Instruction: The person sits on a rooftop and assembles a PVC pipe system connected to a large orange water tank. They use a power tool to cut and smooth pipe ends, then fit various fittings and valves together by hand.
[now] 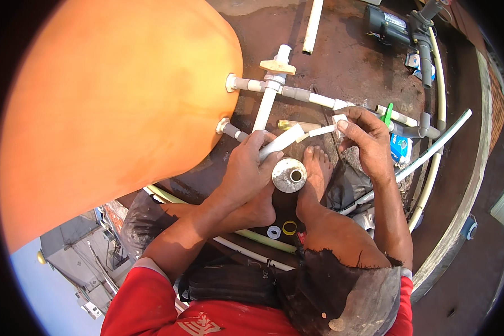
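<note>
My left hand is closed around a white plastic pipe, which slants up and to the right. From the pipe's far end a thin white strip of tape runs toward my right hand. The thumb and fingers of my right hand pinch the tape beside a small white piece. Below the pipe, between my feet, stands a round, speckled whitish can with a hole in its top. A white ring and a yellow ring lie nearer to me.
A large orange tank fills the left, with pipes and a beige-handled valve joined to it. A dark pump sits at the far right. Near my right hand are a green-handled valve, a blue box and long pipes.
</note>
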Tool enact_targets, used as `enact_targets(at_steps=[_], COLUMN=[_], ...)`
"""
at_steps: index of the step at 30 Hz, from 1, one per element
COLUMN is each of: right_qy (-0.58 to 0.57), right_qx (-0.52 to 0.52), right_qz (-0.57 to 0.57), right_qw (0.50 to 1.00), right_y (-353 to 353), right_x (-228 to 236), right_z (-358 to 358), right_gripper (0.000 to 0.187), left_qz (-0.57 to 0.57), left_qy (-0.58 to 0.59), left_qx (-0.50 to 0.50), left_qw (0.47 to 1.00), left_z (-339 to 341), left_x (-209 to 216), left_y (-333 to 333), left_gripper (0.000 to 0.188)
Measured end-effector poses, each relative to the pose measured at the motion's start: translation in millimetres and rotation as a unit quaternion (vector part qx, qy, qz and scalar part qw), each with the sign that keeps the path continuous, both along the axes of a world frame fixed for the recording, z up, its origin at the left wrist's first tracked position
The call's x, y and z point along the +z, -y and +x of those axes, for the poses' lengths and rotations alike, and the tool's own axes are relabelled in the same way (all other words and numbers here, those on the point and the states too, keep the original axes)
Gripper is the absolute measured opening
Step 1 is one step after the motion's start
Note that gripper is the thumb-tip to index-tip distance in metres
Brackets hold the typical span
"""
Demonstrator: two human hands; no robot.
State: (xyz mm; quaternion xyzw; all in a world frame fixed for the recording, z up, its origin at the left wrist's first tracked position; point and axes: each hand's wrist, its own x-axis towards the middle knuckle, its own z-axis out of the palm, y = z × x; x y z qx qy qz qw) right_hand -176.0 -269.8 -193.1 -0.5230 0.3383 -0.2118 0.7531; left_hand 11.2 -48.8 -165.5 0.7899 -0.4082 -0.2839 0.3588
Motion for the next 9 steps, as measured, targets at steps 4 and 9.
enact_targets(at_steps=[4,9], right_qy=[0.002,-0.036], right_qx=[-0.016,-0.046], right_qz=[-0.048,-0.075], right_qw=[0.999,0.995], right_y=[-11,-16], right_x=[3,-21], right_z=[7,0], right_gripper=[0.036,0.042], left_qz=[0.059,0.050], left_qy=[-0.165,-0.469], left_qx=[0.045,0.134], left_qw=[0.984,0.871], left_z=[0,-1], left_x=[-11,1], left_y=[-6,1], left_gripper=[0.025,0.032])
